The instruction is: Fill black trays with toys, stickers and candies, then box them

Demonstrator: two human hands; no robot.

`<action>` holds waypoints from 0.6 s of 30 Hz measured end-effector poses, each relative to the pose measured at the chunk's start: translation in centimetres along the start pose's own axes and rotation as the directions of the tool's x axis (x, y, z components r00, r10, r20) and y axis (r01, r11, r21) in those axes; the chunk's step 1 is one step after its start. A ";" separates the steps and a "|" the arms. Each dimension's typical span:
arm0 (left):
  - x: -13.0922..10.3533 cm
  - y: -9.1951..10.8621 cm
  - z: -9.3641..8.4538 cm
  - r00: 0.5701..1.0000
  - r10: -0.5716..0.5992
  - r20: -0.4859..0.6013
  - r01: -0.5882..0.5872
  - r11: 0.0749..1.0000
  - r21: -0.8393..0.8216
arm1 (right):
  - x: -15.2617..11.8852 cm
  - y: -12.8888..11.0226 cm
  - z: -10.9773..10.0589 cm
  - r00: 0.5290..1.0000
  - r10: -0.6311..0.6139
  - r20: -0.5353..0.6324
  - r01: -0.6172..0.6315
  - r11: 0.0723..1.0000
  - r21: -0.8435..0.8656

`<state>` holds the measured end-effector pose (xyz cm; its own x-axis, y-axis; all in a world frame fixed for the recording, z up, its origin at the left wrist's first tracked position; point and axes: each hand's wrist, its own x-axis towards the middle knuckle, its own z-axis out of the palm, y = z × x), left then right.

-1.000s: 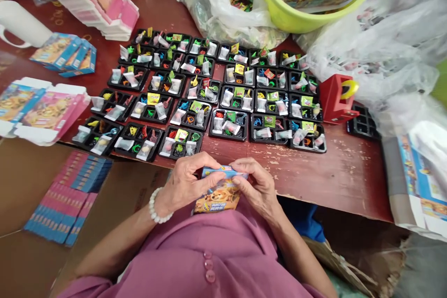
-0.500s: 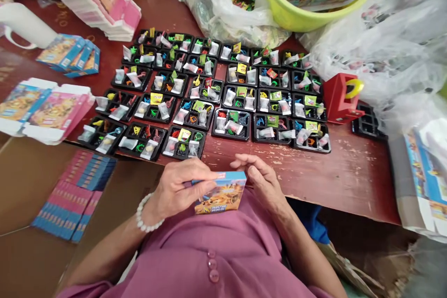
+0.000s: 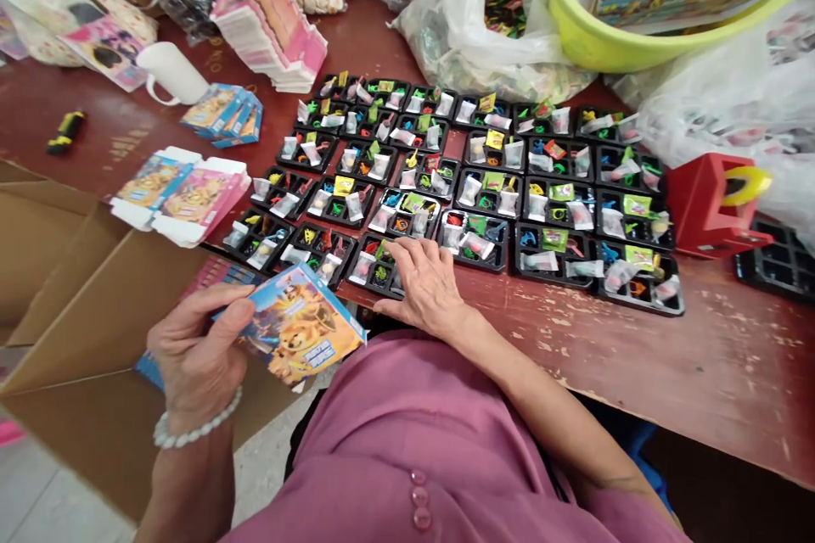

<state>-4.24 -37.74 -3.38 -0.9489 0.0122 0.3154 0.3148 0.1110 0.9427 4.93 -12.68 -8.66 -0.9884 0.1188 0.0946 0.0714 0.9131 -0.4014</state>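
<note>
My left hand (image 3: 200, 348) grips a small blue cardboard box (image 3: 299, 327) with a cartoon dog printed on its front. The box is tilted and held off the table, to the left of my body. My right hand (image 3: 424, 284) lies over the right part of a front-row black plastic tray (image 3: 380, 273), fingers stretched and thumb apart. Whether its fingertips touch that tray, I cannot tell. Wrapped sweets and small coloured plastic toys sit in this tray and in the neighbouring trays (image 3: 474, 239).
Flat printed cartons (image 3: 200, 199), blue boxes (image 3: 222, 114), a white mug (image 3: 171, 72) and a pink carton stack (image 3: 271, 25) stand left. A cardboard box (image 3: 70, 314) is below the table edge. Right are a red tape dispenser (image 3: 706, 204) and a yellow-green tub (image 3: 589, 34).
My left hand has carried the blue box leftward, towards the cardboard box. My right hand has moved from beside the box to the front-row tray. The view has shifted left.
</note>
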 end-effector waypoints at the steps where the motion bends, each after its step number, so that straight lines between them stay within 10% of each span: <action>1: -0.1 -0.1 0.1 1.000 -0.019 -0.016 0.019 1.000 -0.004 | 0.2 -0.2 0.2 1.000 0.015 0.017 -0.015 1.000 -0.022; 11: 0.0 -1.8 -0.9 0.949 -0.113 0.296 0.127 0.991 -0.029 | -1.7 -0.8 -0.6 0.993 0.109 0.034 -0.105 0.988 -0.114; 18: -0.7 -1.6 3.4 0.728 0.228 0.647 -0.274 0.961 -0.029 | -11.3 4.0 -2.9 0.961 0.275 -0.009 -0.271 0.940 -0.206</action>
<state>-4.19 -34.60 -5.45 -0.6342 0.6771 0.3734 0.5636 0.0742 0.8227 16.80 -9.20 -8.68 -0.9294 0.3690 -0.0113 0.3626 0.9068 -0.2150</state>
